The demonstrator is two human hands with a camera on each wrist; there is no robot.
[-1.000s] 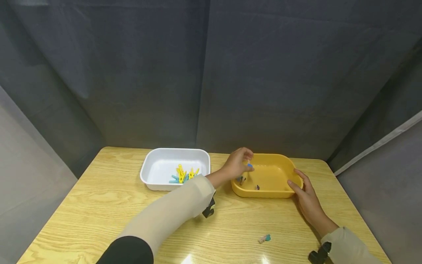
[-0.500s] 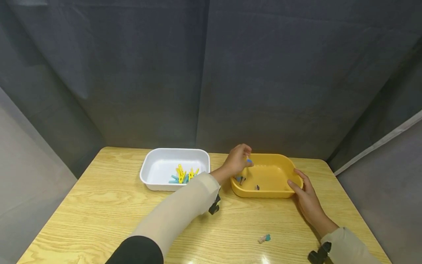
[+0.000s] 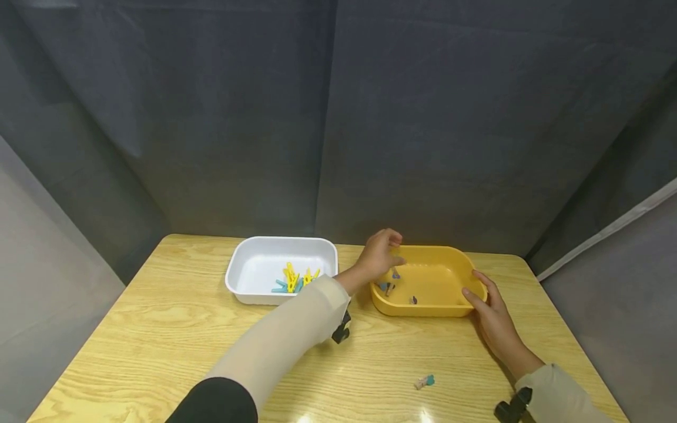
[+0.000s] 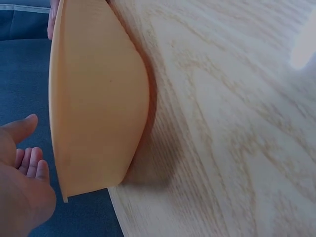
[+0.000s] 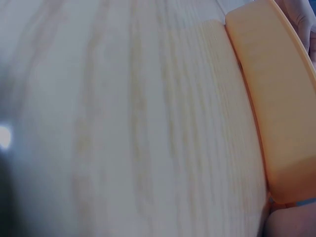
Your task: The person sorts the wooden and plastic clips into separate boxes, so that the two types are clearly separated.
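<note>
My left hand (image 3: 376, 257) is over the left end of the yellow tray (image 3: 431, 310), its thumb and fingers apart and nothing visible between them. Just below it a small blue-topped clip (image 3: 395, 274) is inside the tray. Other little wooden clips (image 3: 389, 289) lie near that end, one with a dark top (image 3: 413, 300) closer to the front wall. With thumb inside and fingers outside, my right hand (image 3: 493, 311) holds the tray's right rim. In the left wrist view the left hand (image 4: 24, 173) shows beside the tray's outer wall (image 4: 98, 98).
To the left stands a white tray (image 3: 248, 295) with several yellow clothespins (image 3: 290, 278) and teal clothespins (image 3: 280, 286), partly behind the left sleeve. A wooden clip with a teal top (image 3: 425, 382) lies on the wooden table (image 3: 174, 329) near the front. Dark curtains hang behind.
My left hand has let go of the blue-topped clip, which now sits lower in the yellow tray; the hand has shifted slightly up and left. The right hand has stayed on the rim.
</note>
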